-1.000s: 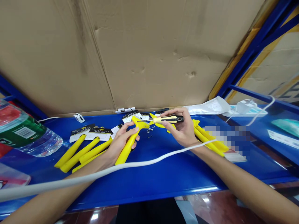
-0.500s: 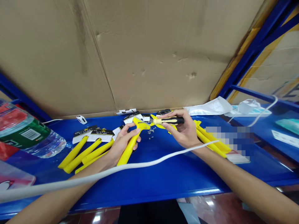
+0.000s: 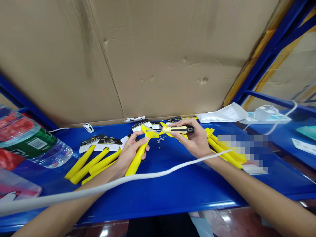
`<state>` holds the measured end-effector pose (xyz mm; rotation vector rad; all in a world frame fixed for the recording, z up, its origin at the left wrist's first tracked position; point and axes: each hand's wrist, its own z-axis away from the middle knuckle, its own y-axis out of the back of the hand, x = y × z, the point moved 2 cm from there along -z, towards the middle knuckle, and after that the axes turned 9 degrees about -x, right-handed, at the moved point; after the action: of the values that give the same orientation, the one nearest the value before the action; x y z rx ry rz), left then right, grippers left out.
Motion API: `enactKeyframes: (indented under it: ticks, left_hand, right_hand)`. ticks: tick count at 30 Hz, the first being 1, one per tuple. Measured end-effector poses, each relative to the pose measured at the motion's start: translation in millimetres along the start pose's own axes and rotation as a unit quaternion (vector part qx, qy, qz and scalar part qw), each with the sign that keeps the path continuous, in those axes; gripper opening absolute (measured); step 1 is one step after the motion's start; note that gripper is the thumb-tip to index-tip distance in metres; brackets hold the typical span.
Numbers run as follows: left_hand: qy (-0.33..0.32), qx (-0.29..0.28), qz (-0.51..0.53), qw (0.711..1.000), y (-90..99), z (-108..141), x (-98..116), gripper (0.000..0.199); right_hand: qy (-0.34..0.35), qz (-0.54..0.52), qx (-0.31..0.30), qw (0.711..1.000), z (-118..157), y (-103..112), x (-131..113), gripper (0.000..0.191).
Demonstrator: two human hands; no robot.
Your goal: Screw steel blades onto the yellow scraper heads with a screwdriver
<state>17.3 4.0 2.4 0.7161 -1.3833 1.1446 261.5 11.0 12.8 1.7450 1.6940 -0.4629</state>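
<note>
My left hand [image 3: 130, 148] is closed around a yellow plastic scraper [image 3: 137, 159] with a forked, angled head. Its handle slants down toward me. In my right hand [image 3: 197, 141] I grip a black and cream screwdriver [image 3: 178, 130], lying nearly level. The screwdriver's shaft points left, and its tip meets the side of the scraper head; the exact contact is too small to make out. Below the tip, tiny metal pieces [image 3: 161, 140] are scattered on the blue shelf [image 3: 168, 191]. More yellow pieces lie behind my right hand, partly hidden.
Several yellow handles [image 3: 90, 165] and printed cards [image 3: 107, 144] lie left. More yellow tools [image 3: 225, 153] rest at right. A large bottle [image 3: 37, 141] stands leftmost. A white cable [image 3: 153, 175] crosses before my forearms. A white packet [image 3: 223, 113] sits by the cardboard wall [image 3: 158, 59].
The screwdriver handle looks turned a little in my right hand, its tip still at the scraper head. The whole view has shifted slightly; both hands keep their hold.
</note>
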Motion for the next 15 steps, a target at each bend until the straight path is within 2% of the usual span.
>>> enactKeyframes:
  ticks: [4, 7, 15]
  left_hand:
    - [-0.006, -0.008, -0.004, 1.0, -2.1, 1.3, 1.0, 0.062]
    - [0.001, -0.004, -0.01, 1.0, -3.7, 3.0, 2.6, 0.061]
    - [-0.005, -0.007, -0.012, 1.0, -4.7, 4.4, 3.9, 0.059]
  right_hand:
    - [0.004, -0.041, -0.008, 0.999, -2.1, 0.2, -2.2, 0.039]
    - [0.006, -0.054, -0.028, 0.998, -2.5, -0.3, -3.8, 0.035]
    - [-0.026, 0.049, 0.022, 0.998, -1.6, 3.4, -2.4, 0.029]
